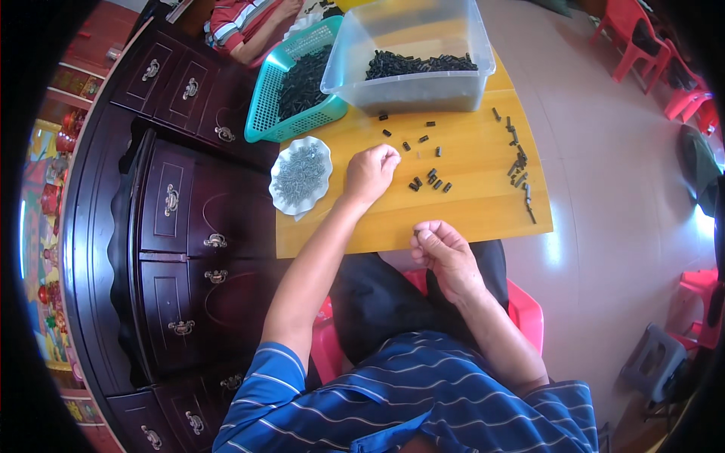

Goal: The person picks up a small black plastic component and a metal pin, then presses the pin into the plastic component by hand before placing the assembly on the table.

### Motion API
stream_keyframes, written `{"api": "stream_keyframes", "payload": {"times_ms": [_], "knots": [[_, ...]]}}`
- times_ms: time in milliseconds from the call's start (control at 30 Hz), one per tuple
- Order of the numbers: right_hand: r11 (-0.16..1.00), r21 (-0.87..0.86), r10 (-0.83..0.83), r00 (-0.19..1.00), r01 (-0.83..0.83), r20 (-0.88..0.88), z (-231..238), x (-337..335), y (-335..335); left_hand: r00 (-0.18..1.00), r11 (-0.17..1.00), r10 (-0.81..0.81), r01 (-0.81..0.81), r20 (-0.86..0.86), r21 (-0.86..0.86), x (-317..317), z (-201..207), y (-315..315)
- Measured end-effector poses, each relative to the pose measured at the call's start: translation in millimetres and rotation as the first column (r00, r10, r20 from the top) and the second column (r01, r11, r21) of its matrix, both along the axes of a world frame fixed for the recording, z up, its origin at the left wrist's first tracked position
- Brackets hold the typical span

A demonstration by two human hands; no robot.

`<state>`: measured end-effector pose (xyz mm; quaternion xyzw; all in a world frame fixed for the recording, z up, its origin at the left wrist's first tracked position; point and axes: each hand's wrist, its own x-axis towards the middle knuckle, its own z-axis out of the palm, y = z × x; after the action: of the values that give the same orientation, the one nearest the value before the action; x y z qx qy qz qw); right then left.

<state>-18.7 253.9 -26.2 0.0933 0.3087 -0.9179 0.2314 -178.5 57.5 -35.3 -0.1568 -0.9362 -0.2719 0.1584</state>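
My left hand hovers over or rests on the yellow table, its fingers closed in a pinch; whatever they hold, if anything, is too small to make out. At the table's near edge, my right hand pinches a small dark piece between thumb and forefinger. Several short black cylinders lie scattered just right of my left hand. To its left is a white scalloped dish heaped with small, shiny metal pins.
Behind stand a teal basket and a clear plastic bin, both holding black pieces. Longer dark pieces line the table's right side. Dark wooden drawers flank the left; another person's arm reaches in at the far left.
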Motion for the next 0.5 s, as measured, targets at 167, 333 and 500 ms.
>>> {"api": "stream_keyframes", "payload": {"times_ms": [167, 333, 500], "knots": [[0.999, 0.018, -0.037, 0.999, 0.037, -0.019, -3, -1, 0, 0.941, 0.953, -0.138, 0.041, 0.309, 0.302, 50, 23, -2], [0.998, 0.037, -0.051, 0.999, 0.051, 0.005, -4, 1, 1, 0.925, 0.929, -0.209, 0.087, 0.317, 0.360, 102, 75, 12], [0.999, 0.006, -0.032, 0.999, 0.032, -0.029, -4, 3, -3, 0.933, 0.943, -0.289, 0.238, 0.215, 0.233, 123, 89, 13]]}}
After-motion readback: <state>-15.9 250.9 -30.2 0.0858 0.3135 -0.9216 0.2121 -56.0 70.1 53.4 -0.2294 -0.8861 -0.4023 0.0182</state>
